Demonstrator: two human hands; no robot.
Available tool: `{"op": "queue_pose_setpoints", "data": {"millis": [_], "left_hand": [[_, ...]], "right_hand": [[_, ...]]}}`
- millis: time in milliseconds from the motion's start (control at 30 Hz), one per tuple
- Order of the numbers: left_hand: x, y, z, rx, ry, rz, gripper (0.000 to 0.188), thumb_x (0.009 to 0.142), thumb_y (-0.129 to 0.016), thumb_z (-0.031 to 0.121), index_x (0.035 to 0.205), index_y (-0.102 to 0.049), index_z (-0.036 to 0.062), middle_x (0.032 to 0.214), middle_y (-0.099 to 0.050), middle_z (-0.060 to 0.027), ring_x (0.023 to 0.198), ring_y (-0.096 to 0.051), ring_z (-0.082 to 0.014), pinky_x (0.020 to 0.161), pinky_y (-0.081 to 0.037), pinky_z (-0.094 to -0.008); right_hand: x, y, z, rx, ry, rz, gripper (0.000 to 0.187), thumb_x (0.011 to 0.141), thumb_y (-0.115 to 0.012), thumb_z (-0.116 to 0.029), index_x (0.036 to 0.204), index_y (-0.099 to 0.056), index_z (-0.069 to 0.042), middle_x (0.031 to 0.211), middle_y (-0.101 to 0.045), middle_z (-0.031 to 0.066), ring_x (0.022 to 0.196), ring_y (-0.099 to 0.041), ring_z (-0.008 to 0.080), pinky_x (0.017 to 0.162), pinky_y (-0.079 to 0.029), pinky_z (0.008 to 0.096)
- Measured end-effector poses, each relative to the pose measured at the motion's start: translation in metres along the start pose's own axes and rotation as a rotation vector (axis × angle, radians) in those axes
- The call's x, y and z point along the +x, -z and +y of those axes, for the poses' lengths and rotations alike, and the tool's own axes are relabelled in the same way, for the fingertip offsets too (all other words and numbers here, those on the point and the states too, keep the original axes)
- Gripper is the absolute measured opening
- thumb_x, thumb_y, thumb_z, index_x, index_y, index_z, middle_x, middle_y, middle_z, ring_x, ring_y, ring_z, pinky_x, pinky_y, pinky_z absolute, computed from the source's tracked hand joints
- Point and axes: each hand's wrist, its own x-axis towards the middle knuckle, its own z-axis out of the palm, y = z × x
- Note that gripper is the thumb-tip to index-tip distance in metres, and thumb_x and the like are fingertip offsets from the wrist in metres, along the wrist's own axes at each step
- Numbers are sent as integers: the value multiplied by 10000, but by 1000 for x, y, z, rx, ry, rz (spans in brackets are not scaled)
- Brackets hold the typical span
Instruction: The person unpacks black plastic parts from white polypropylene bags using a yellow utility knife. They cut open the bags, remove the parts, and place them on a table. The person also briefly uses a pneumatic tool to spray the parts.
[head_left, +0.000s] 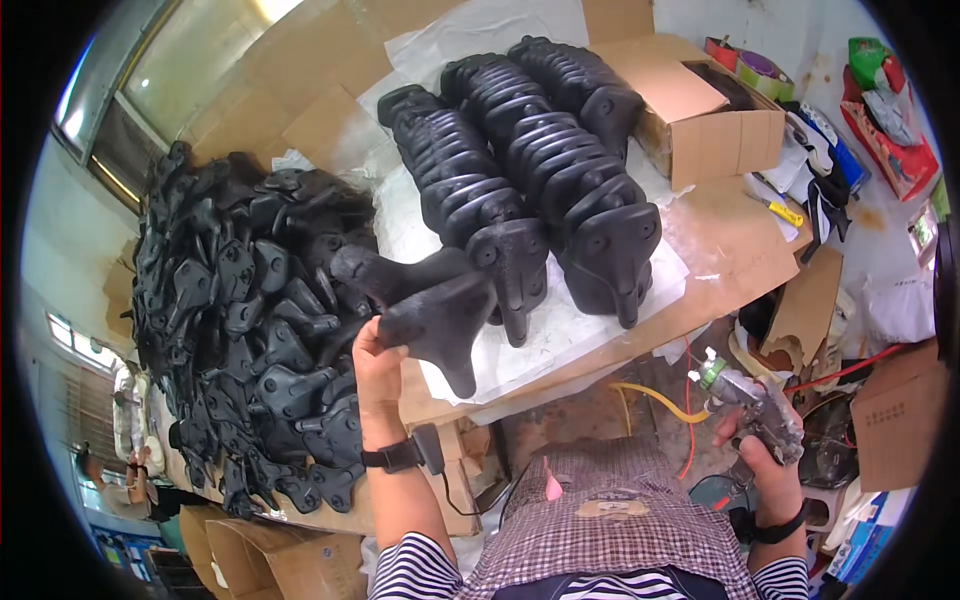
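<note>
My left hand (378, 368) grips a black bicycle saddle (440, 312) by its edge, thumb on the near face, the narrow nose pointing down. Another black saddle shape (375, 272) shows right behind it; whether the two touch I cannot tell. At the right, my right hand (768, 455) is wrapped round a spray gun (750, 392) with a green-ringed nozzle end, partly covered in clear plastic. A yellow hose (660, 398) runs up to the gun. Several rows of nested black saddles (580, 165) stand on white paper (455, 375) on the table beyond my hands.
A big heap of black saddles (250, 300) fills the table's left side. An open cardboard box (725, 150) stands at the far right, near a yellow cutter (785, 213). Red hose (845, 368) and cardboard clutter lie at right. Another person (135, 485) is at the far left.
</note>
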Motion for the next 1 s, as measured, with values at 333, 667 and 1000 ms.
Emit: {"op": "queue_pose_setpoints", "data": {"millis": [333,667,1000], "left_hand": [[74,-30,-105,20,344,1,362,617,-551,-92,962,-617,-4,954,-647,-77,888,-602,-197,847,-456,-303],[18,-27,24,256,14,305,387,631,-609,-103,1003,-589,1,908,-598,-39,813,-563,-145,771,-451,-233],[56,61,-12,39,-63,605,301,819,-637,105,1096,-523,133,894,-592,-21,772,-576,-174,669,-456,-293]], "right_hand": [[-8,-11,28,-101,-354,-141,599,782,-696,-170,1286,-437,24,866,-617,79,768,-606,153,695,-506,294],[-12,-6,31,-114,-342,-148,568,774,-702,-134,1266,-466,19,867,-614,54,734,-569,90,618,-474,224],[-3,-7,6,-158,-36,-64,602,770,-708,-170,1274,-436,14,855,-613,94,746,-594,158,675,-490,276]]}}
